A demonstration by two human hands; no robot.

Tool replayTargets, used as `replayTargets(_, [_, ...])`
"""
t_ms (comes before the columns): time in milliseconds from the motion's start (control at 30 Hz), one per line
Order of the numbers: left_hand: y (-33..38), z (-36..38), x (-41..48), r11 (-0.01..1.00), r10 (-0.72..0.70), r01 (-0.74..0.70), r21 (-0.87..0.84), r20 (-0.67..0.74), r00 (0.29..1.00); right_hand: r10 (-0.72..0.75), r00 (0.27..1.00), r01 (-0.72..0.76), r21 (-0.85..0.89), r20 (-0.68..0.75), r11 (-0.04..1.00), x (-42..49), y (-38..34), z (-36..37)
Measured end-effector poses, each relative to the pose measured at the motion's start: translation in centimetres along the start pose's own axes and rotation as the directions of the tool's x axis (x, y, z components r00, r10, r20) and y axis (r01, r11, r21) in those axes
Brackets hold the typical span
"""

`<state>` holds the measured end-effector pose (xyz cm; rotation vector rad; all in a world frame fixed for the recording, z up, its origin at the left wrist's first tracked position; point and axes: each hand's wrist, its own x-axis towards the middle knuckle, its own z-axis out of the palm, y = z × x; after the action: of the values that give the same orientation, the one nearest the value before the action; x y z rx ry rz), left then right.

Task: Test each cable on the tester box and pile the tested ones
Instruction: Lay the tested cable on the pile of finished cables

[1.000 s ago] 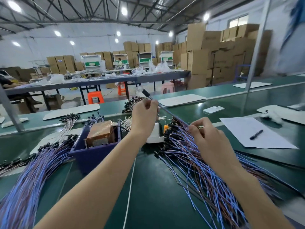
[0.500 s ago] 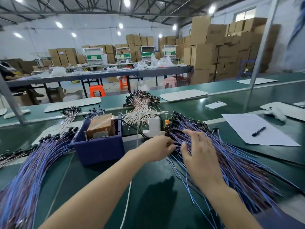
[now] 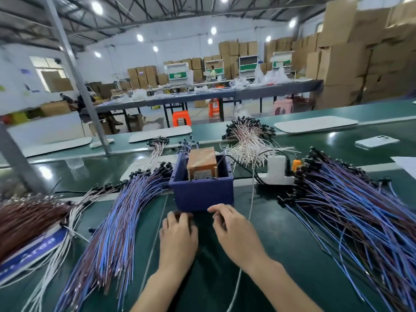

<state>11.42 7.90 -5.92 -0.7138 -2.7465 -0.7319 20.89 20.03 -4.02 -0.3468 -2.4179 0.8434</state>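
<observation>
The tester box [image 3: 202,163], orange-brown, sits inside a blue bin [image 3: 202,195] at the middle of the green bench. Both my hands are just in front of the bin. My left hand [image 3: 178,235] has its fingers curled over a dark blurred thing at the fingertips, seemingly a cable end [image 3: 180,214]. My right hand [image 3: 235,233] is beside it with curled fingers near the bin's front wall; what it holds is hidden. A big pile of blue-purple cables [image 3: 351,212] lies right of the bin, another pile [image 3: 117,221] left of it.
A brown wire bundle [image 3: 27,219] lies at far left beside white wires. Pink-white cables [image 3: 247,137] are heaped behind the bin. A white power strip [image 3: 277,174] stands right of the bin, and a phone [image 3: 373,141] lies farther back. A steel post [image 3: 74,70] rises at back left.
Both hands left the right-hand cable pile and moved left to the front of the blue bin. The view swung left with them.
</observation>
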Motion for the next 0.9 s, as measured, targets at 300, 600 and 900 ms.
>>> replayTargets(300, [-2.1, 1.5, 5.5, 0.946, -0.319, 0.319, 0.064, -0.017, 0.948, 0.151, 0.972, -0.172, 0.103, 0.183, 0.980, 3.4, 2.9, 2.8])
replayTargets(600, [-3.9, 2.1, 11.2, 0.958, -0.232, 0.249, 0.139, -0.128, 0.964, 0.233, 0.967, -0.255, 0.451, 0.106, 0.855, 4.0, 4.6, 2.5])
replayTargets(900, [-5.5, 1.8, 13.3, 0.983, -0.124, 0.144, 0.118, -0.162, 0.979, 0.255, 0.961, -0.271, 0.546, 0.107, 0.793, 4.3, 4.9, 2.3])
